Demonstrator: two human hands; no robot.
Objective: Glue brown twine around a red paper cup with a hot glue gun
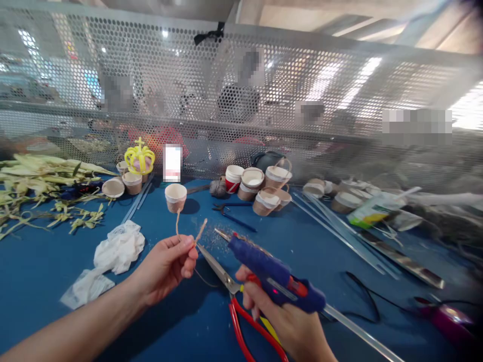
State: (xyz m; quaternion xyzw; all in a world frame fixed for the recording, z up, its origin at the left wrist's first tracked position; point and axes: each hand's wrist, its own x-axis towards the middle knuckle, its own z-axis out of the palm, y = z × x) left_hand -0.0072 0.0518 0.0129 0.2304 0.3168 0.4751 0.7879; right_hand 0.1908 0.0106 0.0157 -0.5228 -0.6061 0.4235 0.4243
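Note:
My left hand (166, 266) pinches a short piece of tan twine (188, 231) between thumb and forefinger, its two ends sticking up. My right hand (279, 317) is wrapped around a blue hot glue gun (271, 274) with a red trigger. The gun's nozzle points left toward the twine and stops a little short of it. A clear glue stick (362, 332) pokes out of the gun's back. Red-handled scissors (234, 296) lie on the blue table (45, 261) just under both hands.
A single paper cup (175, 196) stands beyond my hands. Several more cups (260, 188) cluster at the back, beside dark pliers (230, 211). Crumpled white plastic (116, 249) lies left, green leaves (33, 186) far left. Clear glue sticks (339, 231) and a black cable (362, 296) lie right. A perforated metal screen (241, 100) closes the back.

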